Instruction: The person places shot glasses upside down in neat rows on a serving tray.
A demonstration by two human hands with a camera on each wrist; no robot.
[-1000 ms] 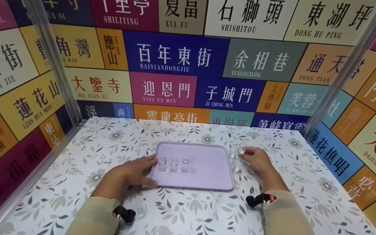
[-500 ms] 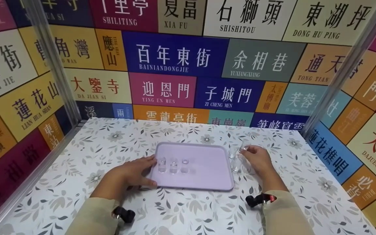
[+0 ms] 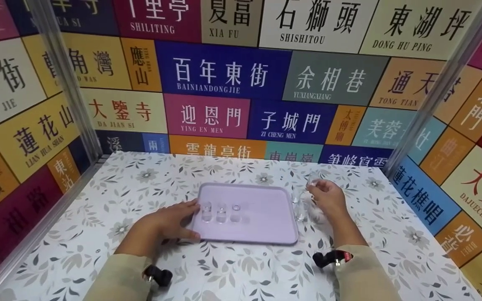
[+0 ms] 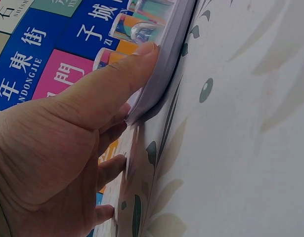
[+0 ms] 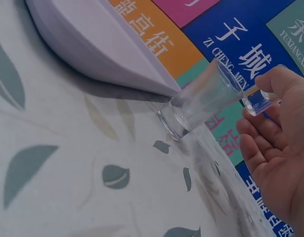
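Observation:
A lilac tray [image 3: 266, 221] lies on the patterned tabletop. Three small clear shot glasses [image 3: 221, 214] stand in a row on its left half. My left hand [image 3: 170, 221] rests against the tray's left edge, fingers spread; the left wrist view shows the thumb [image 4: 142, 57] touching the rim. Just beyond the tray's right edge, my right hand [image 3: 329, 198] pinches a clear shot glass [image 5: 260, 101] between thumb and fingers, which partly cover it. Beside that hand another shot glass [image 5: 201, 98] stands upright on the table, close to the tray.
More clear glass [image 3: 295, 197] shows beside the tray's right edge; overlap and transparency blur the number. The white leaf-patterned tabletop [image 3: 241, 271] meets walls of coloured sign panels [image 3: 224, 71] at the back and sides. Clear upright posts [image 3: 425, 92] stand at the corners.
My right hand has moved slightly away from me and up with the pinched shot glass. The left hand and the tray stay in place.

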